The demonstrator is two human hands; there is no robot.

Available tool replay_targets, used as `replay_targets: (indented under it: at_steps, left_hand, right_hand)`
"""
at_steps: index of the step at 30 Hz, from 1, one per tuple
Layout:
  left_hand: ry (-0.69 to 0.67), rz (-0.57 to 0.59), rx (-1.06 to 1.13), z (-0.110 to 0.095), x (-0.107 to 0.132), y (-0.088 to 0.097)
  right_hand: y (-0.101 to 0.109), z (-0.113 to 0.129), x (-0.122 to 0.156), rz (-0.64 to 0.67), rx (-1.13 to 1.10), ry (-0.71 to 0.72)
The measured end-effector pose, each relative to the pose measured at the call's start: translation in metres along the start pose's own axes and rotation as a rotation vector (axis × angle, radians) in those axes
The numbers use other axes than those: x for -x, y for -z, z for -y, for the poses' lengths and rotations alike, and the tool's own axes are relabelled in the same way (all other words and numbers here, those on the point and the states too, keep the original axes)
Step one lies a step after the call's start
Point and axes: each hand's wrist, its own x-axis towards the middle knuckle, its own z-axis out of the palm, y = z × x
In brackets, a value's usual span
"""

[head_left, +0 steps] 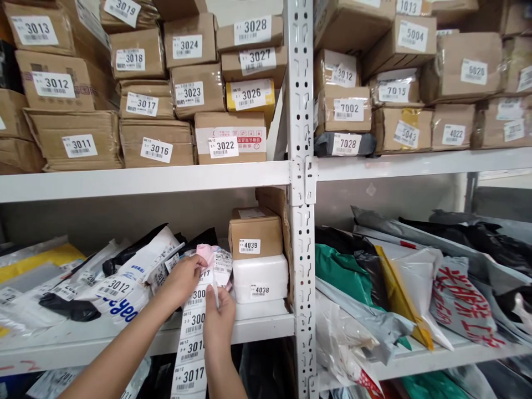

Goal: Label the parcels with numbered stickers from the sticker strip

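At the middle shelf, my left hand point(188, 277) is closed, its fingertips pinching the top edge of a small pink parcel bag point(206, 252). Just right of it and lower, my right hand point(221, 316) is closed with the thumb on a long strip of white barcode labels point(192, 346). That strip hangs down in front of the shelf edge, printed with numbers such as 3017. Behind my fingers shows a printed shipping label point(223, 265); the lower part of the pink bag is mostly hidden by the strip and my hands.
Numbered cardboard boxes point(154, 149) stack on the upper shelf. Right of my hands stand a brown box point(254, 233) marked 4039 and a white foam box point(261, 277) marked 4038. Plastic mailer bags point(124, 277) lie leftward. A white perforated post point(302, 249) divides the shelves.
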Motion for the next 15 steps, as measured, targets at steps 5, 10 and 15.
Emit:
replay_targets:
  at_steps: [5, 10, 15]
  left_hand:
    - [-0.033, -0.014, 0.056, 0.004, -0.001, -0.003]
    - [-0.013, 0.027, 0.148, 0.008, 0.0, -0.007]
    - [0.022, 0.069, 0.297, 0.012, -0.002, -0.008]
  right_hand:
    - [0.001, -0.005, -0.001, -0.046, -0.017, 0.012]
    - [0.002, -0.004, 0.0, -0.044, -0.058, -0.011]
    - [0.003, 0.002, 0.004, -0.013, -0.098, -0.023]
